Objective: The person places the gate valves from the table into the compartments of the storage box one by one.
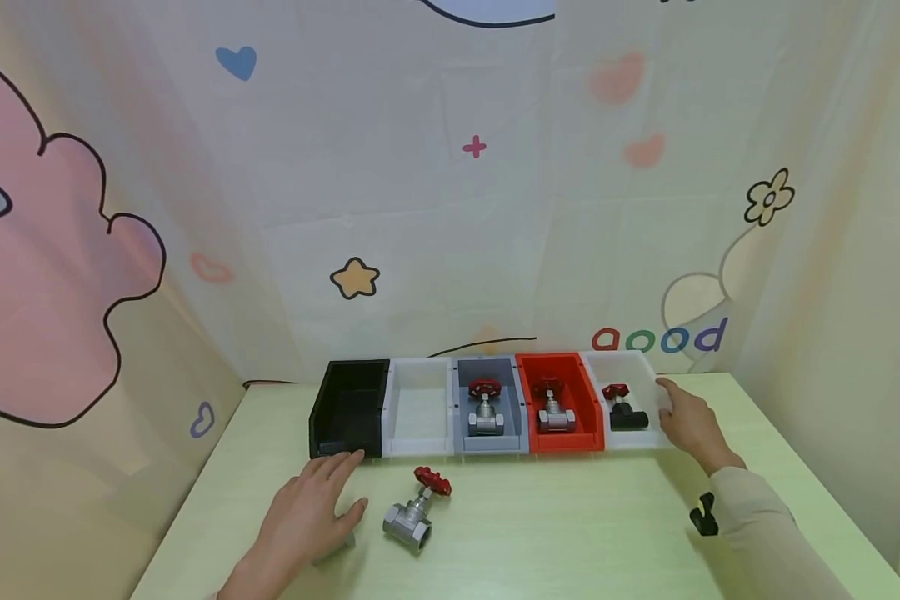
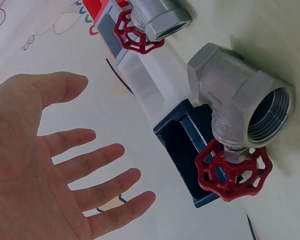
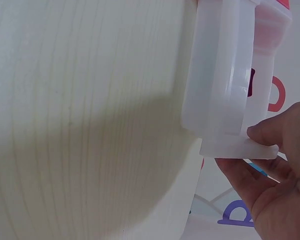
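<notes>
My right hand (image 1: 693, 421) pinches the outer side wall of the white bin (image 3: 230, 145) at the row's right end, thumb inside and fingers outside. That bin holds a black pipe fitting (image 1: 628, 417) with a red handwheel. My left hand (image 1: 307, 508), fingers spread, hovers just in front of the black bin (image 1: 347, 450) and holds nothing. Beneath it a metal valve (image 2: 240, 95) lies mostly hidden in the head view; the left wrist view shows its red handwheel (image 2: 232, 175). Another red-wheeled metal valve (image 1: 408, 523) lies on the table to the right of this hand.
Between the end bins stand a second white bin (image 1: 420, 452), a grey-blue bin (image 1: 492, 446) and a red bin (image 1: 567, 442). The latter two each hold a red-wheeled metal valve (image 1: 486, 421). A small black part (image 1: 705, 515) lies beside the right sleeve. A printed curtain (image 1: 420, 208) hangs behind.
</notes>
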### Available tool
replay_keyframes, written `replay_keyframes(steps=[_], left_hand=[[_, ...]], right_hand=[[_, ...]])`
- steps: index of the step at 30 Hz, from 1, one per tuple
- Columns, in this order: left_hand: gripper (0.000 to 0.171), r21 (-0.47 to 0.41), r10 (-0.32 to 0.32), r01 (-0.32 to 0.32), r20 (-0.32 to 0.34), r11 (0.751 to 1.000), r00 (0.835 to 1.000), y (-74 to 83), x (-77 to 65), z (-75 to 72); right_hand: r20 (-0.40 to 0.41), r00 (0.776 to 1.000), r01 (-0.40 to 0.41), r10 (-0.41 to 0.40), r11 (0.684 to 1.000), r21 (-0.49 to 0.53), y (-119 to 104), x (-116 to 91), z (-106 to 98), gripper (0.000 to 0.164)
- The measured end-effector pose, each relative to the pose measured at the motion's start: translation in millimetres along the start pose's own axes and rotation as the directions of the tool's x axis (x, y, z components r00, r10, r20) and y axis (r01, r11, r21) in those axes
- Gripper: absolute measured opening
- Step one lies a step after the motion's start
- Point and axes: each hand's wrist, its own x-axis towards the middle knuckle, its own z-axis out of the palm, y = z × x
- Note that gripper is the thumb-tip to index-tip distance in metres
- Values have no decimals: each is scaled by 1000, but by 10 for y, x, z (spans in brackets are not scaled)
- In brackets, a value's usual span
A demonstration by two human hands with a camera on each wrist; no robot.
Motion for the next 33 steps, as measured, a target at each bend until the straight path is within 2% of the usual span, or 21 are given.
replay_keyframes(steps=[6,12,17,23,27,33], left_hand=[[57,-14,-46,47,68,999,997,7,-71,34],[52,-37,-95,102,152,994,984,-48,-174,68],[53,-71,-122,142,234,987,964,-91,-191,92],[53,-70,-161,194,327,979,931,-122,-172,148],[52,-60,-196,234,368,970,909,-138,-169,189],[48,-52,-206,249,412,967,888,-182,-180,285]], right_hand=[[0,1000,-8,8,1000,0,12,16,16,55],[-4,1000,-11,11,1000,6,3,11,27,54],[-12,1000,-14,14,1000,2,11,5,19,54],[-29,1000,-4,4,1000,-4,27,3,34,53],[-31,1000,1,-1,1000,-3,24,-3,29,53],[-19,1000,-13,13,1000,-1,17,-10,23,54]])
